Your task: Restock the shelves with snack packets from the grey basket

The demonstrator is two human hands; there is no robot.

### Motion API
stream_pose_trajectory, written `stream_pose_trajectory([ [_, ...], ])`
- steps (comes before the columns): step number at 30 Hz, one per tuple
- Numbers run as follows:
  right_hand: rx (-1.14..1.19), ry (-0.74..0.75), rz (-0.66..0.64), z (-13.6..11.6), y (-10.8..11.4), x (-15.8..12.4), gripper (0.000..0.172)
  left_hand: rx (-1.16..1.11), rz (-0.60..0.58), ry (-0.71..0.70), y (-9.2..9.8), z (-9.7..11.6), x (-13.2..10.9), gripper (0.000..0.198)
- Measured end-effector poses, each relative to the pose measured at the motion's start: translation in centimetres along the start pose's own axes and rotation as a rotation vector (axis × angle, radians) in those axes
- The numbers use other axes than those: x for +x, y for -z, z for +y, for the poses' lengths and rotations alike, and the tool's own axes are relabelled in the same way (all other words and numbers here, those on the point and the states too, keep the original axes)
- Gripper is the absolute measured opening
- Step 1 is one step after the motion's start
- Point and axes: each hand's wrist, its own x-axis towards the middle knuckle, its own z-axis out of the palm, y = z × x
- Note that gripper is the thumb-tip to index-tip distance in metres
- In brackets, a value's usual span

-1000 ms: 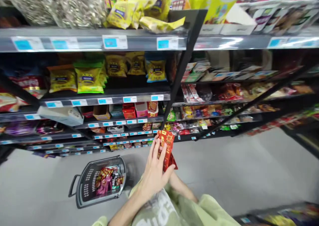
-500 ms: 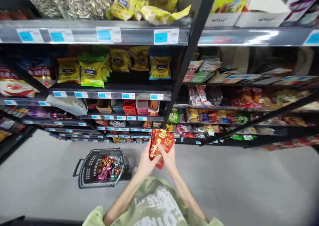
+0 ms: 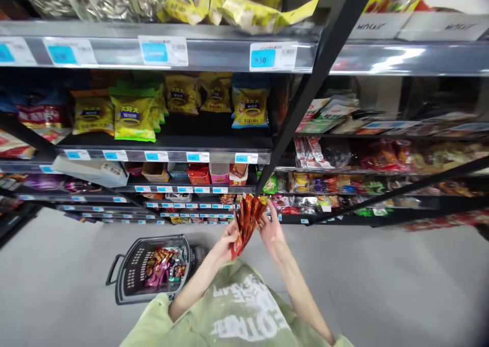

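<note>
Several red snack packets (image 3: 249,219) with yellow markings stand fanned on edge in front of my chest. My left hand (image 3: 226,241) is closed round their left side, thumb against the front packet. Beside their right edge, my right hand (image 3: 273,231) is open, its index finger raised and the other fingers apart. Whether its fingertips touch the packets is hard to make out. On the floor to my left stands a dark grey shopping basket (image 3: 132,250) with a handle, holding red, purple and green snack packets (image 3: 164,268).
Ahead are black shelves with price tags (image 3: 273,56). Yellow snack bags (image 3: 132,113) sit on the middle shelf, with small open boxes (image 3: 198,174) below. A slanted black shelf post (image 3: 301,107) divides the bays. Grey floor (image 3: 382,275) extends to the right.
The packets have turned from face-on to edge-on and fanned out. My right hand has let go of their front and opened at the right side. The view has moved closer to the shelf.
</note>
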Motion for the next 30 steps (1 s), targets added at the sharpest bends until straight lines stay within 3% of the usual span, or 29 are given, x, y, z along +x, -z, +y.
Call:
stream_pose_trajectory([
  [4,-0.020,-0.267,-0.175,0.6,1.3,4.0,0.104,0.035,-0.151,0.335,1.7,0.4,0.3,0.042],
  [6,-0.025,-0.424,-0.247,1.5,1.4,5.8,0.090,0.012,-0.164,0.398,2.3,0.6,0.4,0.038],
  [8,-0.032,-0.496,-0.239,2.4,1.1,7.3,0.071,-0.051,-0.169,0.415,2.8,1.1,0.8,0.036],
  [12,-0.037,-0.477,-0.140,3.5,-0.1,8.9,0.049,-0.191,-0.177,0.389,3.9,3.1,2.3,0.034],
  [16,-0.044,-0.403,-0.065,4.0,-1.0,9.2,0.053,-0.215,-0.208,0.422,4.8,4.5,4.0,0.033],
  [19,-0.179,-0.208,0.097,4.3,-0.4,9.1,0.058,-0.201,-0.194,0.420,5.4,4.4,6.1,0.043],
  [22,-0.379,0.042,0.357,4.6,1.2,9.8,0.060,-0.191,-0.072,0.268,5.6,4.2,8.8,0.042],
  [25,-0.490,0.274,0.592,5.2,2.5,11.6,0.056,0.057,0.105,-0.030,5.6,4.5,11.2,0.032],
  [27,-0.470,0.429,0.630,6.0,2.8,13.2,0.053,0.334,0.163,-0.216,5.4,5.1,12.3,0.026],
  [30,-0.415,0.640,0.505,7.4,2.8,15.6,0.047,0.947,0.091,-0.512,4.9,6.4,13.5,0.025],
])
